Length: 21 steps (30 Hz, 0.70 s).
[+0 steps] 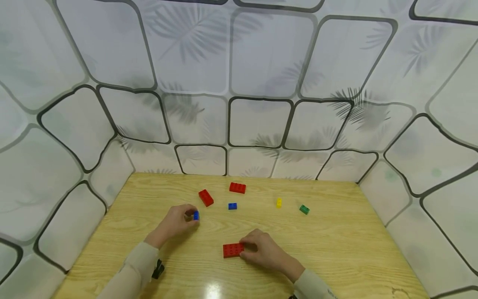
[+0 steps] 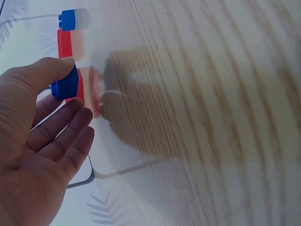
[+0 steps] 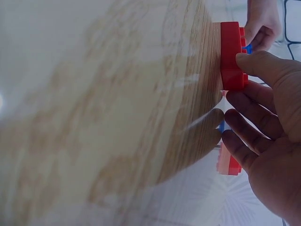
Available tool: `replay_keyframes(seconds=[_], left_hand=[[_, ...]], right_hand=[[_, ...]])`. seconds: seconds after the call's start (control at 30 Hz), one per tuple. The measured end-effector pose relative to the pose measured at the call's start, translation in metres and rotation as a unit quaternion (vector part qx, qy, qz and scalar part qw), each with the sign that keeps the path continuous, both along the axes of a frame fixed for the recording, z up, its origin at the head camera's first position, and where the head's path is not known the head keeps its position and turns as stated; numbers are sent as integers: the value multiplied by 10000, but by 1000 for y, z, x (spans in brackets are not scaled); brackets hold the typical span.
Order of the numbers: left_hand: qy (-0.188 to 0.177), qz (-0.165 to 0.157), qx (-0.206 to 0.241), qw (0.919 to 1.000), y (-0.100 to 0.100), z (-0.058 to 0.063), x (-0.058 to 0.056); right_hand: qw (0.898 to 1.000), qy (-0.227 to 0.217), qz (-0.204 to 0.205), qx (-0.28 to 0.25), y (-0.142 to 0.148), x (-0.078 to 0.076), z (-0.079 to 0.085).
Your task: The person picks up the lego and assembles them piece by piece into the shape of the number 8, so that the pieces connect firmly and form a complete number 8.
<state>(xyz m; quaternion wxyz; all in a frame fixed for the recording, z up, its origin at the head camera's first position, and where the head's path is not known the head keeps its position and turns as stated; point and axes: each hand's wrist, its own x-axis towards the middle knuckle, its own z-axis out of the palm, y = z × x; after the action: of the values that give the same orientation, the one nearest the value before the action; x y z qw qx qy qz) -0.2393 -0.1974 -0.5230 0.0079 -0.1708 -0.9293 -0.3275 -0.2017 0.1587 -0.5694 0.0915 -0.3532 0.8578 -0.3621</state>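
Note:
My left hand (image 1: 178, 222) pinches a small blue toy brick (image 2: 67, 84) between thumb and fingers, at the left of the table. In the left wrist view the brick is close over the wood, with the other fingers spread loosely below it. My right hand (image 1: 264, 250) grips the right end of a long red toy brick (image 1: 232, 250) at the front middle of the table. The right wrist view shows the thumb on that red brick's (image 3: 230, 56) near side, its studs facing away from the tabletop.
Behind the hands lie two red bricks, one angled (image 1: 206, 197) and one straight (image 1: 237, 187), with a second blue brick (image 1: 232, 206) nearby. A yellow brick (image 1: 279, 202) and a green brick (image 1: 304, 209) lie to the right. Patterned cloth walls (image 1: 257, 124) enclose the wooden table (image 1: 336, 241).

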Motion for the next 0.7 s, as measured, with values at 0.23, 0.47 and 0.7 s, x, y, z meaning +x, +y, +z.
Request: replay_keyframes(seconds=[0.23, 0.47, 0.7], left_hand=[[65, -67, -24, 10000, 5, 5, 3], [14, -172, -27, 9998, 10, 8, 6], [56, -360, -140, 9992, 17, 11, 9]], right_hand=[[9998, 165, 68, 124, -4, 7, 19], [9997, -137, -59, 211, -6, 11, 31], [9997, 214, 97, 14, -3, 7, 18]])
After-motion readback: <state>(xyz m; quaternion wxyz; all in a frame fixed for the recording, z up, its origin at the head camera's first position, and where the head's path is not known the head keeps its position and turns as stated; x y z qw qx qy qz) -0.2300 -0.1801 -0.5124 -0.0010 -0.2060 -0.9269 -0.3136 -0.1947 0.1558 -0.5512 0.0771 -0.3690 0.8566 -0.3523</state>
